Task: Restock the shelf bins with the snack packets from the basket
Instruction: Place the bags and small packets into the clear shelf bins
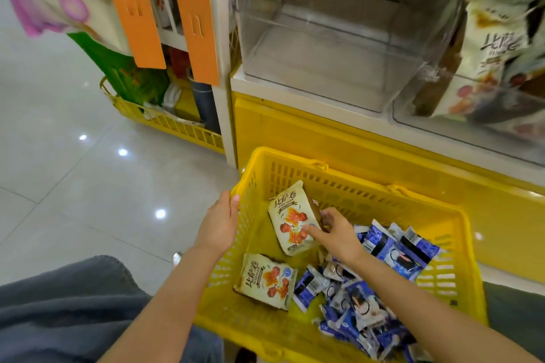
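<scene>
The left hand (219, 222) is clamped on the left rim of the yellow basket (365, 186), thumb hooked over the edge. Just to its right, inside the basket, the right hand (336, 233) pinches a cream snack packet (290, 219) printed with red-orange pieces. The thumb lies across its face and the fingers are curled behind its right edge, and the packet stands tilted toward the basket's far left corner.

Nearer than that hand, below the wrist, a second cream packet (265, 280) lies flat on the basket floor. Under and to the right of the right forearm, a loose heap of blue packets (392, 247) fills the basket's right side.

Beyond both hands rises the shelf, with a yellow base panel (324, 138) and a white ledge. On the ledge, straight ahead of the right hand, sits a clear plastic bin (324, 47). Farther right, a neighbouring clear bin (472, 127) holds more cream packets (495, 44), blurred.

Left of the left hand spreads a glossy pale tiled floor (73, 156) dotted with reflected ceiling lights. Ahead of that hand a second yellow crate (165, 122) of mixed goods stands on the floor by the shelf's end, with two orange strips (132, 3) hanging above it. Grey trousers (59, 309) show near the left forearm.
</scene>
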A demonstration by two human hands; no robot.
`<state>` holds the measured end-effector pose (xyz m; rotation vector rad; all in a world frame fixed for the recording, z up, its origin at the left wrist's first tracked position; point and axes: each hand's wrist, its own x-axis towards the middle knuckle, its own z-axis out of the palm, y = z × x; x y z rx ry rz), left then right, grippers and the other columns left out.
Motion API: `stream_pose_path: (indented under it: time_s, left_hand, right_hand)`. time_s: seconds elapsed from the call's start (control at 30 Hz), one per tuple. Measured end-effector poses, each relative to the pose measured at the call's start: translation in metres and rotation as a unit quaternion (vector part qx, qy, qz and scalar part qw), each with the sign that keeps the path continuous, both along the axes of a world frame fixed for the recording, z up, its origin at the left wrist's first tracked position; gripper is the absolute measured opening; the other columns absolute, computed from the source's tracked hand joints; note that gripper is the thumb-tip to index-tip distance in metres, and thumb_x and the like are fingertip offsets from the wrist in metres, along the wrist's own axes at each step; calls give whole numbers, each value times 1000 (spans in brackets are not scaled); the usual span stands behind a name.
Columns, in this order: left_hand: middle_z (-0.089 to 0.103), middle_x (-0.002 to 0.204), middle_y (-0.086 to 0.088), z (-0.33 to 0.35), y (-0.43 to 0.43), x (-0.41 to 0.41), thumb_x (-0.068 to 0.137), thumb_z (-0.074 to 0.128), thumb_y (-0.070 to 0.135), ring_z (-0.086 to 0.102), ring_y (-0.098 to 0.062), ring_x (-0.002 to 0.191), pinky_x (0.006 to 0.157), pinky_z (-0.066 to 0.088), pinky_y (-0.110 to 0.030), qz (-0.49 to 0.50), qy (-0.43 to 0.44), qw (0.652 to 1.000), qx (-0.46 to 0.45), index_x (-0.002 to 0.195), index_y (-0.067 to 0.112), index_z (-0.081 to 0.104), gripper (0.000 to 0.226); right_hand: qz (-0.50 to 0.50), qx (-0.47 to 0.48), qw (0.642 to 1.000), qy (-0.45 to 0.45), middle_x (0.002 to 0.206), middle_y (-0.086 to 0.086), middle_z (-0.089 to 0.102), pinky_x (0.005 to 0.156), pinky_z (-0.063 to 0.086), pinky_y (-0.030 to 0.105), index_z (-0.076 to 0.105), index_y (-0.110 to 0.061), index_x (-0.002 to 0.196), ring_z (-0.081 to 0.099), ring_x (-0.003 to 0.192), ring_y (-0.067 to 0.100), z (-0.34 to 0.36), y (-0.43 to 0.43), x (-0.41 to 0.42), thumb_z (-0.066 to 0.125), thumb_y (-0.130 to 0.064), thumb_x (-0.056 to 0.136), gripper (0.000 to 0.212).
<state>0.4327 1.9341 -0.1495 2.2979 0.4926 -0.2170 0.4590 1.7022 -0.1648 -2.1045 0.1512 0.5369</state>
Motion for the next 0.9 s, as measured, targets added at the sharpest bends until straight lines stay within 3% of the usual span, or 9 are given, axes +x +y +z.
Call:
stream_pose_path:
  time_s: [0.07,0.13,0.27,0.37,0.4,0.5,0.63,0.77,0.9]
  left_hand:
    - [53,116,-18,6,-9,-4,100,33,27,46,-34,110,91,34,-41,0,-3,991,137,114,4,49,31]
    - [48,124,-18,18,-26,-12,98,37,22,38,-32,118,98,27,-37,52,-82,986,136,123,2,48,33]
    - [54,122,-13,44,-54,-21,98,34,32,45,-25,118,100,36,-38,108,-122,978,-131,120,8,52,37]
    - [66,111,-4,65,-54,-23,88,46,48,67,-15,94,70,54,-24,133,-62,889,-434,120,21,50,42]
    - [69,108,-1,68,-50,-24,81,54,50,69,-13,90,65,55,-22,129,-51,870,-473,120,25,50,47]
    - [71,101,1,69,-39,-20,69,73,42,70,-13,84,69,57,-29,135,-39,890,-434,117,24,54,55]
    - [70,97,3,63,-29,-14,69,77,37,71,-11,79,62,58,-25,192,-78,898,-388,111,23,53,50]
    - [69,97,4,56,-20,-9,70,76,38,71,-10,79,63,58,-27,206,-98,904,-363,101,31,52,40]
    - [69,91,11,49,-18,-6,71,77,33,70,-5,78,57,55,-20,206,-107,910,-343,94,34,52,34]
  right_hand:
    - [0,29,999,-27,103,1,64,66,49,11,47,-14,105,62,89,8,26,-5,-2,71,-27,81,37]
    - [-14,82,996,-39,107,1,66,77,53,20,47,-14,107,65,95,9,47,-4,-7,68,-27,84,34]
    - [-45,184,980,-59,99,-8,66,65,51,11,46,-22,99,66,84,-5,67,16,-24,60,-22,88,18]
    - [-34,211,975,-59,100,-12,63,67,51,11,43,-27,101,65,86,-7,65,32,-36,58,-21,90,19]
    - [-29,218,974,-58,103,-12,62,70,52,13,42,-29,103,64,88,-7,64,36,-38,57,-21,90,21]
    - [-4,245,969,-29,111,-11,61,77,53,15,41,-27,113,63,97,-3,61,41,-38,55,-25,90,27]
    - [31,198,980,10,127,-10,53,87,46,10,36,-22,131,54,113,-2,37,33,-36,42,-48,85,53]
    - [108,51,991,64,144,1,41,102,35,20,34,-14,139,39,132,14,-19,19,-35,43,-34,97,48]
    - [186,-44,967,170,153,9,26,105,35,28,19,-8,147,35,136,24,-66,25,-40,49,-28,97,62]
